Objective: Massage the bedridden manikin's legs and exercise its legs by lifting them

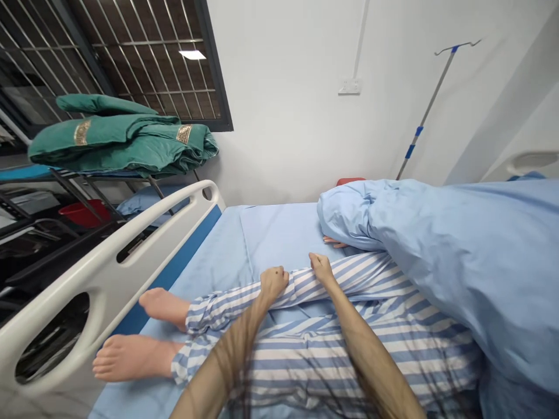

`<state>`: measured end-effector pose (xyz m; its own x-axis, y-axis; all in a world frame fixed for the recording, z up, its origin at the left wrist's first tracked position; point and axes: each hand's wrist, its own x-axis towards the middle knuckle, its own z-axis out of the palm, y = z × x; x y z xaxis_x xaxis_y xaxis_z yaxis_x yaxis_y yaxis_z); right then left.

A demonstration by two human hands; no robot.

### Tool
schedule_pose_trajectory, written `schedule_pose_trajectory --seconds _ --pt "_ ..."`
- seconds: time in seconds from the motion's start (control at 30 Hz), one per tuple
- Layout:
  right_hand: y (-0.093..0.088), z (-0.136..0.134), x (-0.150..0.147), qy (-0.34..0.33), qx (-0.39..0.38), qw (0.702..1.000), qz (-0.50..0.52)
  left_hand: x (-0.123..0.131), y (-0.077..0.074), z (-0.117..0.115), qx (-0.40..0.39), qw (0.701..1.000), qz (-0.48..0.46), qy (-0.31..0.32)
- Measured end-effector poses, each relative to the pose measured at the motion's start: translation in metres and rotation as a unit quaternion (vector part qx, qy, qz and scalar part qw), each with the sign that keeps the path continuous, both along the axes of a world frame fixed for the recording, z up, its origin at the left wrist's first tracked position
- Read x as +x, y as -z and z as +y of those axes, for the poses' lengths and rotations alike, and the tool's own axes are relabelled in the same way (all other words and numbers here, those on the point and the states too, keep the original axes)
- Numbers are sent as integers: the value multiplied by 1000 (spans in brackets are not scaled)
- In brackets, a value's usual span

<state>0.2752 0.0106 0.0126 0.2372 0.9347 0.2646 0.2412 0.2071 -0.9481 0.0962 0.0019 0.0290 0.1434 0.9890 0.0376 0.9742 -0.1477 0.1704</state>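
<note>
A figure with bare, doll-like feet [120,356] lies on the bed in blue-and-white striped pyjama trousers [305,361]. At the knee of the far leg, my left hand [275,281] is closed over the trouser fabric. A short way to its right, my right hand [322,267] is also closed, at the far edge of the same leg. The fingertips of both hands are hidden from me. A light blue quilt [419,233] covers the figure's upper body, and a few fingers [334,241] show from under its edge.
The white bed end board [131,233] rises beyond the feet. Light blue sheet [279,227] shows along the far side. An IV pole [430,105] stands by the wall. Folded green bedding [126,139] is piled at the left, near a red basin [85,213].
</note>
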Motion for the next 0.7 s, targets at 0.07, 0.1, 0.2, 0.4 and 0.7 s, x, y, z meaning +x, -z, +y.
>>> schedule_pose_trajectory --seconds 0.07,0.1,0.2,0.4,0.7 --pt "-1 1 -1 -3 -1 1000 1 12 -12 4 7 1000 1 20" --pt "-2 1 -1 -4 -1 1000 1 20 -16 6 14 1000 -4 23" --pt "-2 0 -1 -4 1 1000 -1 43 -15 8 21 999 -30 8" --pt "1 0 -3 -14 7 1000 3 61 22 0 48 997 -47 39" --pt "-34 6 10 -38 -1 999 -9 60 24 1 46 998 -36 37"
